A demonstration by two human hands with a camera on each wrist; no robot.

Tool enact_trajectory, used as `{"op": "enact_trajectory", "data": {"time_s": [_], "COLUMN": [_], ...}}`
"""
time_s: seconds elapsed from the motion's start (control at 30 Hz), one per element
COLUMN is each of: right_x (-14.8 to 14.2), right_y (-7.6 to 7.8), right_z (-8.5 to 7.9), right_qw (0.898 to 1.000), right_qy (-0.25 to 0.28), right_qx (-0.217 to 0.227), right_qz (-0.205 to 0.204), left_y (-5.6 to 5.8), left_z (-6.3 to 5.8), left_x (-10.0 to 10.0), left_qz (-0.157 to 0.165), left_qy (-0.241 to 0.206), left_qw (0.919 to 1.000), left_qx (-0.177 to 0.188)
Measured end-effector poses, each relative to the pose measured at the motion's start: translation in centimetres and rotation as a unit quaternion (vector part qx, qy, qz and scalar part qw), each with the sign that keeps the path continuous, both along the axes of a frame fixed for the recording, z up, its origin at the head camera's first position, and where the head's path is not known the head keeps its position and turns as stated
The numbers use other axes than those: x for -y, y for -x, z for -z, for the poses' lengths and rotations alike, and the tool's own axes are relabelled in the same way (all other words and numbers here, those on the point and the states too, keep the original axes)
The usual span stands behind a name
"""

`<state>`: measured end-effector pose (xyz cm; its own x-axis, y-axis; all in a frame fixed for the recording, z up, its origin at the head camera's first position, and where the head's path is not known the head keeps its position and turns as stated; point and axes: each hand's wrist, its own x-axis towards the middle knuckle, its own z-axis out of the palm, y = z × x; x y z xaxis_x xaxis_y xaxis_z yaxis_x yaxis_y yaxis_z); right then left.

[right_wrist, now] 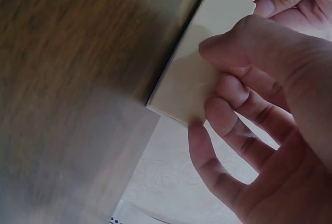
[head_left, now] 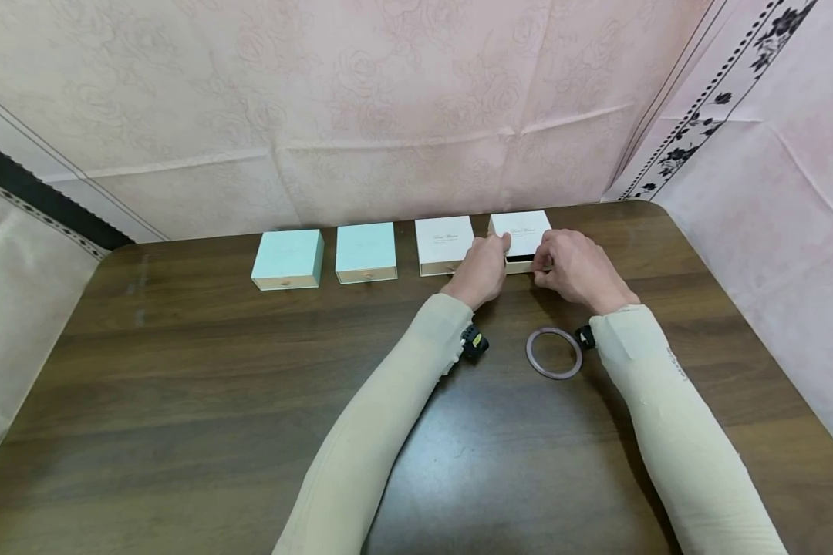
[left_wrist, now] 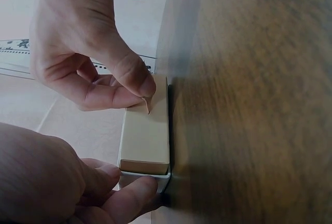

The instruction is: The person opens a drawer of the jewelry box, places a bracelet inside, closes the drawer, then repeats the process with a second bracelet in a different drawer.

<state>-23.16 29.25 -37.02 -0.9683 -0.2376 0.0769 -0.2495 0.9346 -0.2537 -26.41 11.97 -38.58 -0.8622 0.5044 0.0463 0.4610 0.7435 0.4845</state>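
A white drawer-style gift box [head_left: 521, 225] stands at the far right of the row, its drawer [left_wrist: 144, 138] slid a little out, with a dark strip showing behind the front. My left hand [head_left: 482, 270] grips the sleeve of this box by its left side. With thumb and finger, my right hand [head_left: 581, 266] pinches the small ribbon pull tab [left_wrist: 148, 103] on the drawer front. In the right wrist view the right thumb lies over the cream drawer front [right_wrist: 181, 73], hiding the tab. What lies inside the drawer is hidden.
Left of it stand another white box [head_left: 444, 237] and two mint-green boxes, one [head_left: 365, 245] nearer and one [head_left: 288, 253] at the row's left end. A greyish-purple ring [head_left: 530, 353] lies on the brown wooden table [head_left: 180, 401] by the right wrist. Patterned cloth [head_left: 361, 100] hangs behind.
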Motion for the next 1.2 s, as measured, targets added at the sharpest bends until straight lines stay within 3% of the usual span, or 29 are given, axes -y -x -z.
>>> {"op": "enact_trajectory", "data": {"time_s": [0.3, 0.73, 1.2], "right_x": [-0.02, -0.14, -0.29], "right_y": [-0.05, -0.16, -0.09], "right_z": [-0.12, -0.15, -0.24], "right_qw": [1.000, 1.000, 1.000], "right_qy": [-0.003, -0.003, -0.001], "right_qx": [-0.005, -0.008, 0.003], "right_qz": [-0.011, -0.028, -0.021], "left_y": [0.05, -0.01, 0.07], "left_z": [0.01, -0.01, -0.05], "left_x": [0.09, 0.22, 0.11], "left_qz": [0.003, -0.006, 0.003], "left_qy": [-0.004, -0.020, -0.014], "left_qw": [1.0000, 0.9992, 0.9998], "left_qx": [-0.002, 0.034, 0.016]}}
